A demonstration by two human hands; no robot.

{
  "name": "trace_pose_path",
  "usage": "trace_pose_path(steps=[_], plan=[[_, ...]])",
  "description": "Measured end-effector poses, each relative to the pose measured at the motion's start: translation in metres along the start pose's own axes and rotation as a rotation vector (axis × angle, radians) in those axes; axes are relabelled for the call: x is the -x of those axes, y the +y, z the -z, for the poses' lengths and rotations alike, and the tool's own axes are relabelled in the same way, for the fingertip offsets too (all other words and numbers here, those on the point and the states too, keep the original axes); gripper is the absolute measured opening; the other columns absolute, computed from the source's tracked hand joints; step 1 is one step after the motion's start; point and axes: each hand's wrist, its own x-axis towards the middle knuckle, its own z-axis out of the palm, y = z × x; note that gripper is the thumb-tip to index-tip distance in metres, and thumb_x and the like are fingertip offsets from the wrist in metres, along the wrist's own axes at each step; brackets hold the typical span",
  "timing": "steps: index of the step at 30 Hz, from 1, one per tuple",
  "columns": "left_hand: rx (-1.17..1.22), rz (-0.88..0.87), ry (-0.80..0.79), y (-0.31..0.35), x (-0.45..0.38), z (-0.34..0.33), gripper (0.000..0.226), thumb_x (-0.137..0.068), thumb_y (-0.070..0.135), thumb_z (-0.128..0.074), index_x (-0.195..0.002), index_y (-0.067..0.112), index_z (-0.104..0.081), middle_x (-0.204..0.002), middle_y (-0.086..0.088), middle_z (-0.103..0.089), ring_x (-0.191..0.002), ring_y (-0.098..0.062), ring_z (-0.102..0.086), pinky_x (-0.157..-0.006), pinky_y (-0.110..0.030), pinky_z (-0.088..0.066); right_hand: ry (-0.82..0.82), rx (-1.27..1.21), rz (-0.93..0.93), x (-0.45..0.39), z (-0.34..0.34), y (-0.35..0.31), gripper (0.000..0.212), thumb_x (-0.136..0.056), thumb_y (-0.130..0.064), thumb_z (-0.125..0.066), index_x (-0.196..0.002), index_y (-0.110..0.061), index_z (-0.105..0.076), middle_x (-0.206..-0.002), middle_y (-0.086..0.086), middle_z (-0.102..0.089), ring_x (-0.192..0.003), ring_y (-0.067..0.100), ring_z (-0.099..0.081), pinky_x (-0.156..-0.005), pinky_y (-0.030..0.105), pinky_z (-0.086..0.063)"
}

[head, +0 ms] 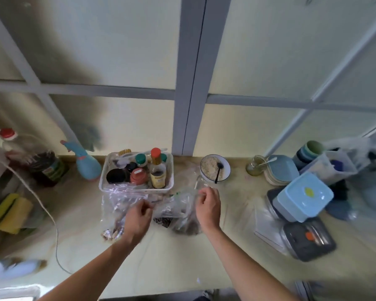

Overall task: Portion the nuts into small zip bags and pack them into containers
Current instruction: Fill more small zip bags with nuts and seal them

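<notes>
Now I see my left hand (139, 216) and my right hand (207, 208) both pinching a clear zip bag (174, 208) over the counter (161, 257). Bags of nuts (182, 224) lie under it. A blue box (303, 196) sits well off to the right.

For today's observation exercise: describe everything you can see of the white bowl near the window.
The white bowl is round with a dark rim line, probably ceramic. It stands upright on the countertop by the window frame, right of the white condiment basket. It holds a pale, grainy food, perhaps oats, too blurred to be sure. A black spoon rests in it, handle leaning over the near rim. Neither hand touches it.
</notes>
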Motion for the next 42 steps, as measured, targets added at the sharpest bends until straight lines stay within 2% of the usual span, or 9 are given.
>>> trace_pose_path(steps=[6, 10, 14, 17, 21, 26, 30, 34, 42], plan=[[-0.039, -0.164, 0.183, 0.047, 0.005, -0.044, 0.019, -0.085, 0.003, -0.059, -0.082, 0.022, -0.059, -0.079, 0.009, -0.060, -0.077, -0.016, -0.056, -0.069, -0.036, -0.046, -0.354, 0.300, -0.205, -0.016, 0.056, 0.107, 0.022, -0.092, -0.006, -0.053, -0.108, -0.015, -0.065, -0.116, 0.006, -0.053, -0.103, 0.029, -0.062, -0.083, 0.034, -0.050], [-0.124, -0.327, 0.193, 0.080, 0.016, -0.079, 0.014, -0.082, 0.007, -0.057, -0.079, 0.020, -0.055, -0.078, 0.012, -0.051, -0.078, -0.014, -0.048, -0.068, -0.030, -0.038, -0.621, 0.489, -0.158, -0.024, 0.085, 0.163, 0.026, -0.094, -0.011, -0.047, -0.113, -0.014, -0.064, -0.122, 0.006, -0.051, -0.115, 0.025, -0.057, -0.096, 0.031, -0.047], [-0.186, -0.392, 0.080, 0.086, 0.030, -0.113, 0.010, -0.081, 0.014, -0.055, -0.079, 0.023, -0.057, -0.080, 0.013, -0.050, -0.076, -0.007, -0.049, -0.065, -0.027, -0.042, -0.672, 0.517, -0.038, -0.038, 0.095, 0.178, 0.023, -0.096, -0.010, -0.045, -0.110, -0.015, -0.063, -0.118, 0.002, -0.050, -0.110, 0.021, -0.056, -0.086, 0.030, -0.048], [-0.218, -0.377, 0.078, 0.082, 0.040, -0.127, 0.010, -0.081, 0.017, -0.053, -0.077, 0.026, -0.057, -0.081, 0.015, -0.050, -0.077, -0.004, -0.050, -0.066, -0.024, -0.043, -0.677, 0.549, 0.029, -0.046, 0.088, 0.178, 0.037, -0.097, -0.010, -0.049, -0.132, -0.021, -0.054, -0.131, 0.001, -0.045, -0.124, 0.021, -0.053, -0.093, 0.031, -0.049], [-0.217, -0.299, 0.119, 0.076, 0.051, -0.133, 0.014, -0.078, 0.015, -0.054, -0.075, 0.028, -0.056, -0.081, 0.017, -0.050, -0.077, -0.002, -0.051, -0.067, -0.015, -0.039, -0.767, 0.592, 0.263, -0.051, 0.080, 0.175, 0.066, -0.092, -0.001, -0.045, -0.147, -0.037, -0.039, -0.149, 0.001, -0.026, -0.130, 0.025, -0.043, -0.099, 0.037, -0.049], [-0.211, -0.178, 0.179, 0.072, 0.061, -0.134, 0.013, -0.076, 0.018, -0.054, -0.074, 0.031, -0.056, -0.081, 0.018, -0.051, -0.079, 0.000, -0.052, -0.067, -0.012, -0.039, -0.854, 0.615, 0.351, -0.057, 0.064, 0.165, 0.046, -0.092, -0.013, -0.049, -0.135, -0.032, -0.048, -0.148, 0.002, -0.029, -0.128, 0.026, -0.044, -0.103, 0.038, -0.047], [-0.201, -0.132, 0.243, 0.071, 0.059, -0.133, 0.017, -0.077, 0.014, -0.054, -0.075, 0.030, -0.057, -0.083, 0.019, -0.052, -0.081, -0.001, -0.052, -0.067, -0.017, -0.042, -0.744, 0.540, 0.409, -0.080, 0.046, 0.123, 0.021, -0.099, -0.020, -0.049, -0.118, -0.017, -0.058, -0.127, 0.003, -0.050, -0.114, 0.025, -0.060, -0.090, 0.035, -0.050], [-0.158, -0.070, 0.340, 0.074, 0.051, -0.127, 0.028, -0.077, 0.003, -0.062, -0.074, 0.030, -0.056, -0.082, 0.017, -0.054, -0.078, -0.003, -0.054, -0.064, -0.022, -0.045, -0.717, 0.391, 0.599, -0.105, 0.019, 0.060, 0.020, -0.102, -0.017, -0.047, -0.118, -0.014, -0.059, -0.132, 0.002, -0.050, -0.105, 0.020, -0.063, -0.078, 0.024, -0.045], [-0.066, 0.000, 0.361, 0.052, 0.052, -0.111, 0.036, -0.074, 0.000, -0.061, -0.075, 0.036, -0.058, -0.081, 0.011, -0.058, -0.066, -0.007, -0.057, -0.062, -0.016, -0.046, -1.000, 0.432, 0.606, -0.147, -0.051, -0.006, 0.039, -0.094, -0.007, -0.061, -0.131, -0.019, -0.065, -0.170, -0.005, 0.005, -0.127, 0.021, -0.060, -0.096, 0.033, -0.054]])
